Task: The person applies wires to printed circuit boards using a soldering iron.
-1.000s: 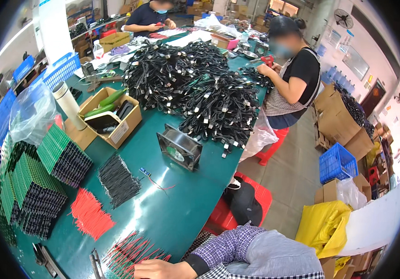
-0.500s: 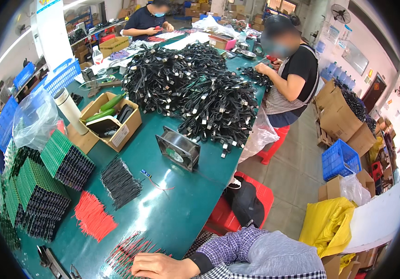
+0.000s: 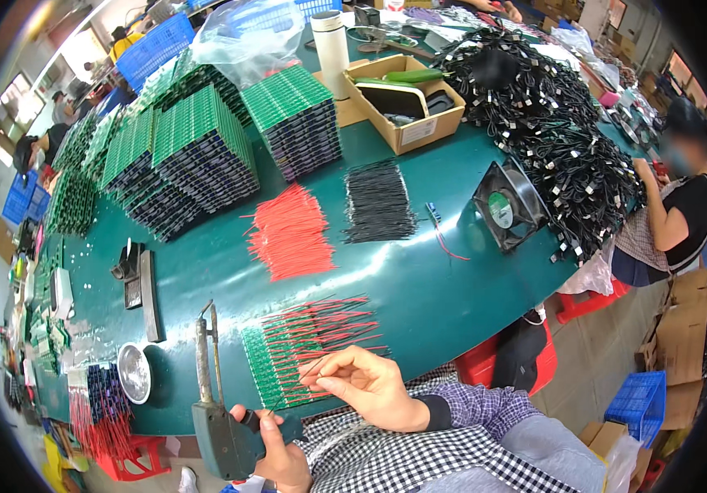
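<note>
A green circuit board panel [image 3: 267, 374] lies on the table in front of me, with rows of red and black wires [image 3: 329, 320] across it. My left hand [image 3: 283, 460] is closed round the handle of a dark green soldering gun [image 3: 226, 440], whose metal tip points up beside the panel's left edge. My right hand [image 3: 374, 390] is above the panel's near right part, thumb and fingers pinched together. A thin dark wire shows at its fingertips. Beyond the panel lie a pile of red wires [image 3: 292, 234] and a pile of black wires [image 3: 378, 201].
Stacks of green boards [image 3: 197, 148] stand at the far left. A metal bowl [image 3: 134, 372] and wired boards [image 3: 100, 411] are near the left edge. A fan [image 3: 508, 205], a cardboard box [image 3: 407, 127] and heaped black cables [image 3: 534, 123] lie farther right, where a co-worker [image 3: 686, 197] sits.
The view has swung left, bringing my left hand and the soldering gun into sight. My right hand, earlier low over the wires, now shows its pinched fingers above the panel.
</note>
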Available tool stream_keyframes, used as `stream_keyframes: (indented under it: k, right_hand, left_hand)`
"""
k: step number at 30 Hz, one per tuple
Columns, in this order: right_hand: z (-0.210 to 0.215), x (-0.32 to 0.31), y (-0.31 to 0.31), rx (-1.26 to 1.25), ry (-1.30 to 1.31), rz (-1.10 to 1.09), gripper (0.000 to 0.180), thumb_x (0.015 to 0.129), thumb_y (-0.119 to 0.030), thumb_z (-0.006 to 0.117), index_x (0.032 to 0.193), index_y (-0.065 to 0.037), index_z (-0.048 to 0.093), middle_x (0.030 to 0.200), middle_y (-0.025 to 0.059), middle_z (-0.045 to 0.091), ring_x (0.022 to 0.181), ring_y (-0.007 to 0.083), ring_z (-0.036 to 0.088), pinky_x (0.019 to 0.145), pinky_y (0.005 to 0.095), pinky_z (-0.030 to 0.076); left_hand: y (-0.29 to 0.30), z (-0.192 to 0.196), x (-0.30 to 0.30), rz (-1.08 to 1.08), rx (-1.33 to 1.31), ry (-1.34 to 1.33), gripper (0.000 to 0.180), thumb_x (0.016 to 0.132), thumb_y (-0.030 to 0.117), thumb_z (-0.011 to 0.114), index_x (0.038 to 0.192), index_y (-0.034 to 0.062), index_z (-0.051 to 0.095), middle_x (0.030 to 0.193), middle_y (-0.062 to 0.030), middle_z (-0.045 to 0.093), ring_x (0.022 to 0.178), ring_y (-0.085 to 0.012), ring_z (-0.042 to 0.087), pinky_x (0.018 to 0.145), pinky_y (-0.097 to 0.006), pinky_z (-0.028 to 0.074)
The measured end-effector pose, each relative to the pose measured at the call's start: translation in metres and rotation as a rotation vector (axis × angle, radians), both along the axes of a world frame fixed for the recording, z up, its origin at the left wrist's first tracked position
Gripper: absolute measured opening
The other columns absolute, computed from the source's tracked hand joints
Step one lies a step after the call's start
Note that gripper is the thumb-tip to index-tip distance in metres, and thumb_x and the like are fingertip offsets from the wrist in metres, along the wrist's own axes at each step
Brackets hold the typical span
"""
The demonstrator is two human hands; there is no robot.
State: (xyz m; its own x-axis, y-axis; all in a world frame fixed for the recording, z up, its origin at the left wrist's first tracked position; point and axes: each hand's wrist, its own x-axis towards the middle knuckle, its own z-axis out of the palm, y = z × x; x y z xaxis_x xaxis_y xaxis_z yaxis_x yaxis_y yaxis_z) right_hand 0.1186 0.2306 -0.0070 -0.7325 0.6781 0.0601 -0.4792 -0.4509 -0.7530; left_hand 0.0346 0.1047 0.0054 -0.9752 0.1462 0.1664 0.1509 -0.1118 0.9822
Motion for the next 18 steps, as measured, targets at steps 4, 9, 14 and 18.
stream_keyframes:
  k: [4, 9, 14, 18]
  right_hand:
    - [0.002, -0.003, 0.001, 0.041, 0.047, -0.018, 0.012, 0.099, 0.005, 0.056, 0.111, 0.004, 0.056, 0.125, 0.0223, 0.064, 0.115, 0.0249, 0.066, 0.102, 0.0382, 0.054]
    - [0.002, -0.003, 0.003, -0.011, 0.041, -0.127, 0.013, 0.098, 0.005, 0.057, 0.111, 0.005, 0.057, 0.120, 0.0210, 0.067, 0.109, 0.0239, 0.068, 0.098, 0.0370, 0.056]
    - [0.009, 0.000, 0.005, -0.012, 0.071, -0.169, 0.012, 0.097, 0.005, 0.061, 0.108, 0.003, 0.061, 0.113, 0.0146, 0.071, 0.107, 0.0193, 0.068, 0.094, 0.0313, 0.056]
    - [-0.010, -0.013, 0.005, -0.041, 0.106, -0.139, 0.013, 0.097, 0.006, 0.060, 0.109, 0.002, 0.060, 0.112, 0.0156, 0.070, 0.105, 0.0198, 0.068, 0.093, 0.0325, 0.056]
  left_hand:
    - [-0.002, -0.004, 0.000, -0.030, 0.032, -0.043, 0.041, 0.092, -0.004, 0.060, 0.131, -0.0010, 0.048, 0.121, -0.0117, 0.058, 0.086, -0.0142, 0.054, 0.079, -0.028, 0.048]
    - [-0.003, -0.014, -0.001, -0.096, 0.001, -0.089, 0.051, 0.088, -0.006, 0.064, 0.135, 0.0009, 0.047, 0.112, -0.0112, 0.061, 0.085, -0.0151, 0.056, 0.077, -0.029, 0.050]
    - [-0.047, -0.034, -0.019, -0.372, -1.140, 0.828, 0.063, 0.078, -0.010, 0.059, 0.137, 0.0111, 0.058, 0.144, -0.0253, 0.051, 0.134, -0.0487, 0.045, 0.114, -0.056, 0.029]
    - [-0.008, -0.048, -0.024, -0.316, -1.120, 1.099, 0.040, 0.086, -0.001, 0.065, 0.126, 0.0020, 0.065, 0.126, -0.0241, 0.064, 0.112, -0.0417, 0.062, 0.099, -0.054, 0.046]
